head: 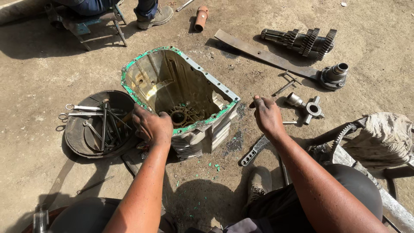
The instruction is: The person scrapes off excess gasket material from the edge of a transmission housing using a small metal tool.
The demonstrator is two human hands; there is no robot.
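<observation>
Head view: cast-metal gearbox housing (185,101) sits open side up on dirt ground (39,73), centre of scene, rim edged w/ torn green gasket remnants (206,120). Left hand (152,126) rests on housing's near-left corner, fingers curled over rim; whether it grips a tool there, can't tell. Right hand (267,115) hovers just right of housing, apart from it, fingers loosely bent, thumb and forefinger pinched close, maybe on smth small, too tiny to tell.

Left of housing: shallow round pan (75,129) holding spanners (88,108). Right side: universal joint cross (311,108), flat file (255,150) near the shoe, dirty rag (384,133). Far right: gear cluster shaft (304,42), long flat steel bar (263,54). Far edge: another person's boot (156,16) by a stool.

Handling, as a guess: housing looks heavy, rigid, oily inside so slippery; gasket bits flake off easily. Best hold prob. two hands on opposite rim flanges or ribbed outer walls, not thin gasket edge.
</observation>
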